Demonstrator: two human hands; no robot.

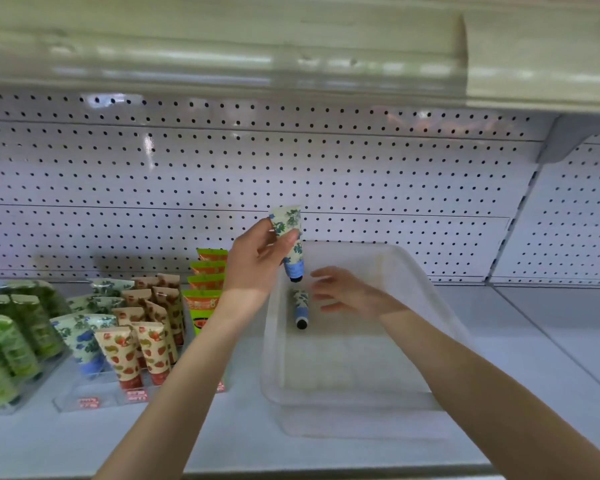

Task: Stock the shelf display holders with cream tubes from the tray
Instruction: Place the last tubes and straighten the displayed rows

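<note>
- This is a shop: a long white metal shelf (326, 455), of the kind used in store aisles, runs across the view.
- Behind the shelf rises a white back panel (222, 168) full of peg holes.
- On the shelf's left part, clear display holders (66, 405) keep cream tubes (153, 351) in neat rows, sorted by pattern.
- Small red labels (89, 402) sit on the holders' fronts.
- Above the shelf is an upper shelf (222, 46), with a bracket (555, 143) under it.

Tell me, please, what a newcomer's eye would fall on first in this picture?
The left hand holds a blue-flowered cream tube cap down above the clear tray at centre. Beside it, the open right hand reaches into the tray toward the single tube lying there. On the shelf to the left stand rows of patterned tubes in clear holders.
</note>
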